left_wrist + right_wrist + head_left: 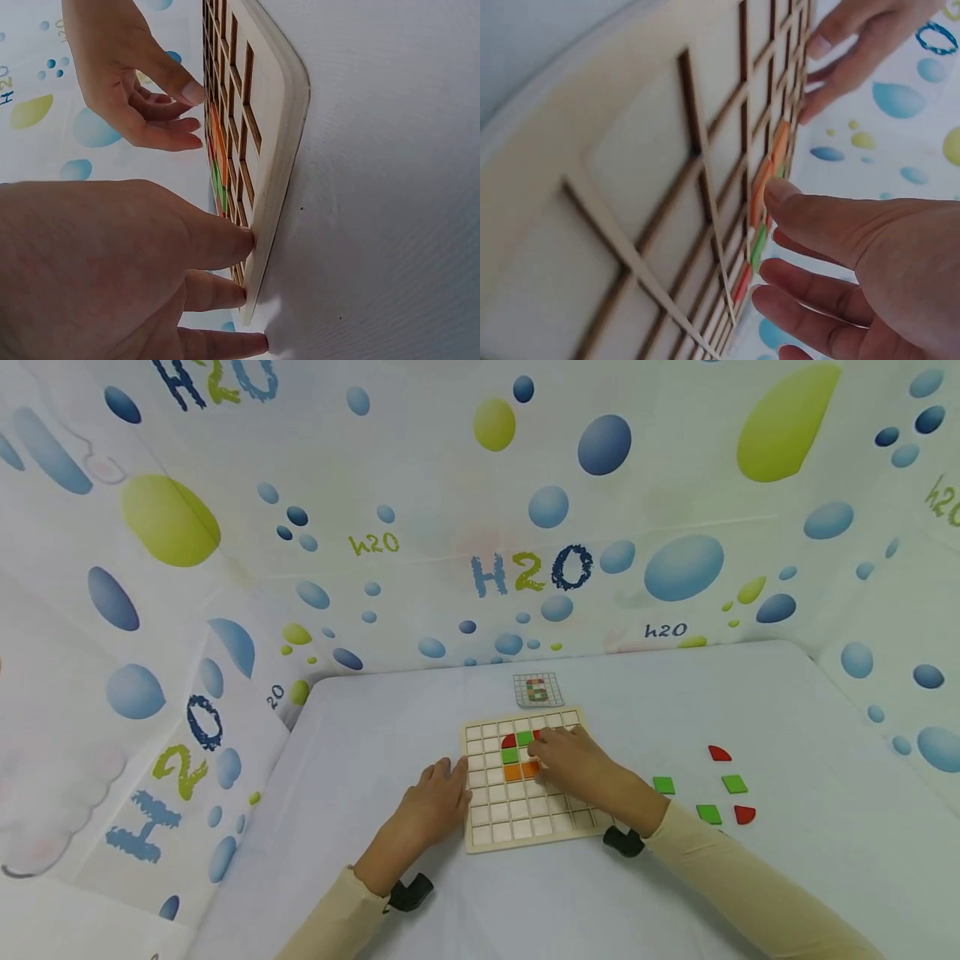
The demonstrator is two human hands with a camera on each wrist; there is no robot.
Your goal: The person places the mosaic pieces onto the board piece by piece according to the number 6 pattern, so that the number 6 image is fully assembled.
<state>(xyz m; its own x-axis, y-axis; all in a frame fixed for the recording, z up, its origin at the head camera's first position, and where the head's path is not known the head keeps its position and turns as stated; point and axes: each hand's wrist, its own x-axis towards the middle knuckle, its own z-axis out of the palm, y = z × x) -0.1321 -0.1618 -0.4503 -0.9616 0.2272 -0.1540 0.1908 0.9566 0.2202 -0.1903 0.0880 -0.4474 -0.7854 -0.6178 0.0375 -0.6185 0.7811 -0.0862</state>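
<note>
A wooden grid board lies on the white table. Beside its left edge is the left hand; in the left wrist view its thumb and a finger rest on the rim, fingers fairly straight. Over the upper middle of the grid, the right hand reaches down. Its thumb meets an orange tile set in the board, and the other fingers are loosely bent with nothing visible between them. Near these fingertips sit a red quarter-round tile, green squares and another orange tile. The right hand covers some cells.
Behind the board lies a small gridded card with a coloured pattern. Right of the board are several loose tiles: green squares and red quarter-rounds. A patterned curtain encloses the table's back and sides.
</note>
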